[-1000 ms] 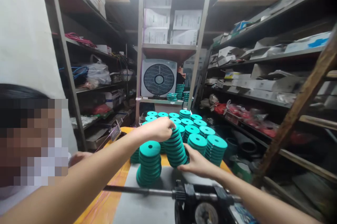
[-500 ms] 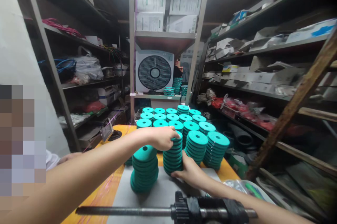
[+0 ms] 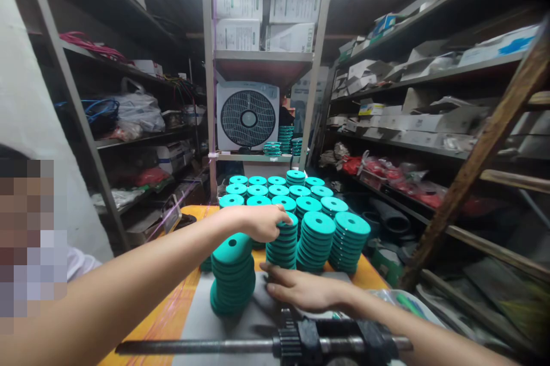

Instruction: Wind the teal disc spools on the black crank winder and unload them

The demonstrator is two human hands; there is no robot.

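Note:
Many stacks of teal discs with centre holes stand on an orange table point(image 3: 176, 320). My left hand point(image 3: 260, 223) rests on top of one upright stack point(image 3: 282, 248) in the front row, fingers curled over its top disc. My right hand point(image 3: 301, 288) lies flat on the grey sheet point(image 3: 240, 331) just in front of that stack, fingers spread, touching nothing else. A leaning stack of teal discs point(image 3: 232, 274) stands apart to the left of it, closer to me.
A black machine with a steel shaft point(image 3: 275, 346) sits at the table's near edge. Another person point(image 3: 38, 257) is at the left. Shelves with boxes line both sides; a white fan point(image 3: 247, 117) stands at the back. A wooden ladder rail point(image 3: 481, 154) leans at right.
The stack that leaned between my hands has been set upright into the row. My right hand has let go of its base and dropped flat onto the grey sheet.

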